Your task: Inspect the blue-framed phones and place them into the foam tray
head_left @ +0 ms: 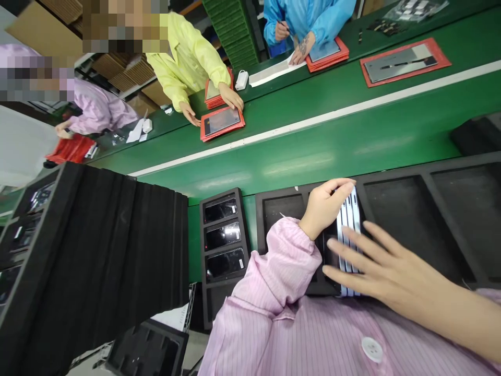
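So the smartphones (349,211) run near-to-far, left hand (324,204) curled at the far end, can't tell if gripping, right hand (385,261) splayed open mid-stack.

No text, brand or number can be read. Three dark-screened devices (219,237) in the narrow black tray (241,230), at the desk's (250,219) near edge, each bear a small white label (237,234) towards the right end, too small to read. Faint marks on the white sheet (172,318) at lower left are illegible.
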`<state>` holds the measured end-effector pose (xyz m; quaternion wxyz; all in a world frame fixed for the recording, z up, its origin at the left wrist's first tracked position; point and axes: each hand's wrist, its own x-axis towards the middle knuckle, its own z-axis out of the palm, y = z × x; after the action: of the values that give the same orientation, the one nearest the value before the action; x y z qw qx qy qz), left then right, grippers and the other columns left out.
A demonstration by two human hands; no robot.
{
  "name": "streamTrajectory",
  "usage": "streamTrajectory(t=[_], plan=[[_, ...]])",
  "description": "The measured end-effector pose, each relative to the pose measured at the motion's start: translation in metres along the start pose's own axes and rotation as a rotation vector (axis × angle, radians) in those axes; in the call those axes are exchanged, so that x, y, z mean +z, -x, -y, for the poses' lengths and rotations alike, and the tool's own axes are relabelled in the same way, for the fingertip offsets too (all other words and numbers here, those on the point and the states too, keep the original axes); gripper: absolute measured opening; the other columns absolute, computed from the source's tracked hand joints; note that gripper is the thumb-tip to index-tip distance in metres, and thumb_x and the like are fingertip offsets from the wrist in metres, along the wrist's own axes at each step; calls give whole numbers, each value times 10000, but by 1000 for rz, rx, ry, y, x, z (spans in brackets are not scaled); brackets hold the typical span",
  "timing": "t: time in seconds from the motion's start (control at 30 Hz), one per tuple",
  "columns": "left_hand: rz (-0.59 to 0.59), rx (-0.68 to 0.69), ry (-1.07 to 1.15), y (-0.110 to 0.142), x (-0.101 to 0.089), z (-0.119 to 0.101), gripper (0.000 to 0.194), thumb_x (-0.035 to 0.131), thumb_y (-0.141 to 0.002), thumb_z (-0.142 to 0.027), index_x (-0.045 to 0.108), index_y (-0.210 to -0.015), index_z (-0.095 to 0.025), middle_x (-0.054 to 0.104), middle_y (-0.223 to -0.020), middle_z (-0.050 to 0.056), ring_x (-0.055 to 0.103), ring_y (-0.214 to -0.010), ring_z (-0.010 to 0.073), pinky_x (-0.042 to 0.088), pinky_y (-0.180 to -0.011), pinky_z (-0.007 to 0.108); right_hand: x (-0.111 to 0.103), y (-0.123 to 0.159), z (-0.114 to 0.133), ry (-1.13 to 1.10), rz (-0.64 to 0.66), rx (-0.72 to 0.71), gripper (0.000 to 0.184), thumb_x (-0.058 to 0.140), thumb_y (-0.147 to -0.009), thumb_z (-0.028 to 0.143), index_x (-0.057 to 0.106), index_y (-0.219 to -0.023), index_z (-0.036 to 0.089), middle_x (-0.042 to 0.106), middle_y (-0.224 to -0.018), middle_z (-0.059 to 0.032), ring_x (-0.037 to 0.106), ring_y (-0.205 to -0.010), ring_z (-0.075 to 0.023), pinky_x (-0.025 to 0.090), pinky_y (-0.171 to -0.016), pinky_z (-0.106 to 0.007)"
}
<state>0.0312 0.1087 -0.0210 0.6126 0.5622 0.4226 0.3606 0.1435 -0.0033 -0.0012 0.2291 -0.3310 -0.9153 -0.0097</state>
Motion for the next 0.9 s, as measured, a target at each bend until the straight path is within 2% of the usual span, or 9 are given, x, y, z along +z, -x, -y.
streamTrajectory(t=[0.07, 0.17, 0.27, 0.33, 0.4, 0.47, 0.57, 0.77, 0.9], plan=[[-68, 68, -60, 1, 4, 3, 84, 585, -794, -197, 644, -839, -157, 650, -921, 38, 592, -901, 148, 452, -877, 290, 1, -3, 1, -108, 65, -98, 433, 272, -808, -3, 608, -989, 200, 548, -1223, -90, 459, -1181, -269, 443, -928, -528], [-129, 185, -91, 6, -1, 0, 190, 604, -794, -331, 635, -873, -162, 630, -971, 55, 571, -969, 172, 432, -933, 320, -2, -4, -10, -303, 96, -97, 376, 317, -832, 24, 605, -981, 214, 624, -1096, -65, 528, -1110, -228, 416, -976, -511], [-61, 230, 5, 21, -13, -15, 364, 469, -855, -499, 630, -828, -174, 647, -913, 55, 594, -927, 175, 460, -901, 334, -17, -6, -25, -367, -35, -52, 297, 392, -885, 115, 588, -1053, 262, 657, -999, -36, 578, -1037, -218, 412, -984, -503], [-6, 351, 69, 39, -18, -27, 498, 322, -882, -578, 618, -804, -185, 654, -882, 62, 608, -889, 180, 484, -853, 349, -29, -10, -28, -455, -191, 49, 221, 495, -903, 241, 549, -1112, 291, 648, -997, -39, 587, -1015, -222, 445, -956, -474], [7, 580, 42, 57, -18, -33, 581, 284, -829, -685, 602, -891, -202, 644, -921, 79, 604, -898, 202, 484, -851, 381, -38, -15, -23, -612, -351, 224, 297, 607, -855, 351, 509, -1134, 311, 627, -987, -44, 589, -989, -225, 495, -894, -430], [-59, 763, -51, 71, -13, -29, 689, 411, -687, -788, 536, -1059, -221, 604, -1005, 96, 585, -928, 222, 475, -873, 405, -39, -20, -12, -749, -476, 403, 345, 669, -806, 380, 497, -1098, 316, 600, -960, -40, 586, -963, -217, 526, -834, -374], [-157, 821, -140, 79, -8, -13, 847, 551, -520, -808, 445, -1134, -235, 534, -1031, 88, 568, -923, 211, 501, -842, 383, -31, -24, 3, -844, -533, 535, 299, 671, -801, 394, 498, -1021, 288, 570, -933, -38, 587, -922, -198, 541, -766, -307], [-39, 806, -162, 79, -11, 2, 761, 630, -575, -717, 419, -1130, -241, 537, -1004, 83, 598, -923, 207, 538, -795, 361, -20, -20, 9, -832, -536, 528, 402, 635, -791, 514, 471, -1054, 257, 514, -1020, -84, 567, -971, -237, 537, -764, -345], [48, 827, -201, 83, -14, 3, 422, 573, -788, -521, 452, -1087, -249, 604, -958, 78, 632, -896, 203, 546, -790, 359, -19, -16, 12, -810, -558, 450, 342, 598, -816, 530, 468, -980, 259, 530, -930, -54, 565, -904, -212, 524, -764, -344]])
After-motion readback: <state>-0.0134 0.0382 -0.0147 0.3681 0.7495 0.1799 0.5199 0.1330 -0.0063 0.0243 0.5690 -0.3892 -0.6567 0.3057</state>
